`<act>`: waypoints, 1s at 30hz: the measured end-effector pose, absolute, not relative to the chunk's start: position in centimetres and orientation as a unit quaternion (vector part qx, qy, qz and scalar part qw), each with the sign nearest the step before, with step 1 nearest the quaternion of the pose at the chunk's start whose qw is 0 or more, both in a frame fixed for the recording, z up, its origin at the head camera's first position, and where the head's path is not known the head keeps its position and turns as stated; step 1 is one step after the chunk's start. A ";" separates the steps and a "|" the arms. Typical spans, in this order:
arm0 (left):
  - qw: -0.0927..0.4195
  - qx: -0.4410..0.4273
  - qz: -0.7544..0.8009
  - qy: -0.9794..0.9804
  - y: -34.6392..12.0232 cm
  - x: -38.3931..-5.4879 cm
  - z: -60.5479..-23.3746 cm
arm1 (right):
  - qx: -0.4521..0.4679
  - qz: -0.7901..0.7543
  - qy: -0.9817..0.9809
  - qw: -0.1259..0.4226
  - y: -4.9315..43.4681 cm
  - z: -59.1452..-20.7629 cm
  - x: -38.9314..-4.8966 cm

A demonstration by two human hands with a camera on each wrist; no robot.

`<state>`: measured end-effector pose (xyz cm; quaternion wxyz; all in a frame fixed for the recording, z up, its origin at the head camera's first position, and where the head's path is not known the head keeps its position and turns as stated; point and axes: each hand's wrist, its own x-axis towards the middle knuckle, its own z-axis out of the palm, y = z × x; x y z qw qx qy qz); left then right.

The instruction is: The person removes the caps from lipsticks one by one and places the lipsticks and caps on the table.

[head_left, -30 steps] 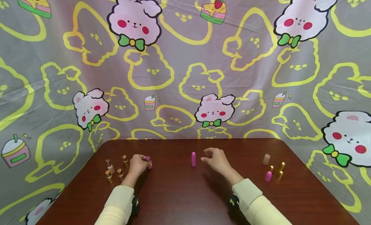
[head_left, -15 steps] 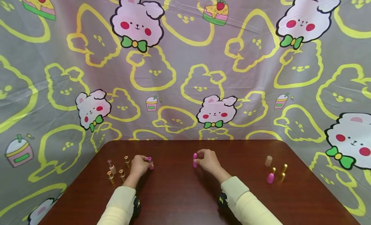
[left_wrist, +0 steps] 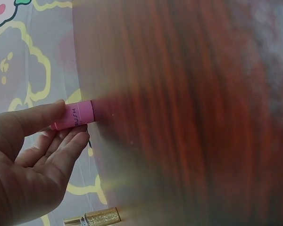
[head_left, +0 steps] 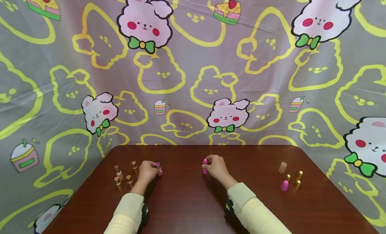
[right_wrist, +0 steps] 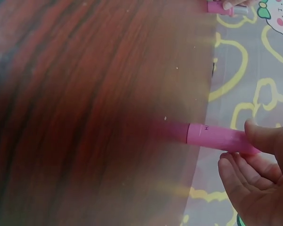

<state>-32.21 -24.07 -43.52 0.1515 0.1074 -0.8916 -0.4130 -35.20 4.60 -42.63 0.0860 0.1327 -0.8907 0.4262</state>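
Note:
In the head view my left hand (head_left: 147,172) pinches an uncapped pink lipstick (head_left: 159,172), upright at the tabletop. Its magenta top shows there; the left wrist view has its pink base (left_wrist: 78,114) between thumb and fingers. Further right, my right hand (head_left: 217,167) holds a second pink lipstick (head_left: 204,171), also upright, with a rounded top. Thumb and fingertips are at that top end in the right wrist view, where the long pink tube (right_wrist: 217,136) has its lower end on the table. A gap of table lies between the two hands.
Left of my left hand stand a beige lipstick (head_left: 119,174) and several gold ones, one of them a gold lipstick (head_left: 118,184). At the right are a beige cap (head_left: 282,167), a pink cap (head_left: 284,185) and gold caps (head_left: 299,175). A patterned cloth (head_left: 181,76) hangs behind the table (head_left: 181,200).
My right hand has moved left and taken hold of the rounded pink lipstick, which it stood apart from a second ago. My left hand keeps its lipstick in about the same place.

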 end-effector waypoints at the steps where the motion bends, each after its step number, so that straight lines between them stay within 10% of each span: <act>1: 0.151 0.105 -0.413 -0.892 -24.0 -32.2 -43.5 | 0.133 0.426 -0.891 0.086 4.6 -42.6 -35.2; 30: 0.148 0.078 -0.406 -0.898 -24.0 -31.9 -43.5 | 0.171 0.441 -0.872 0.126 7.7 -40.8 -32.8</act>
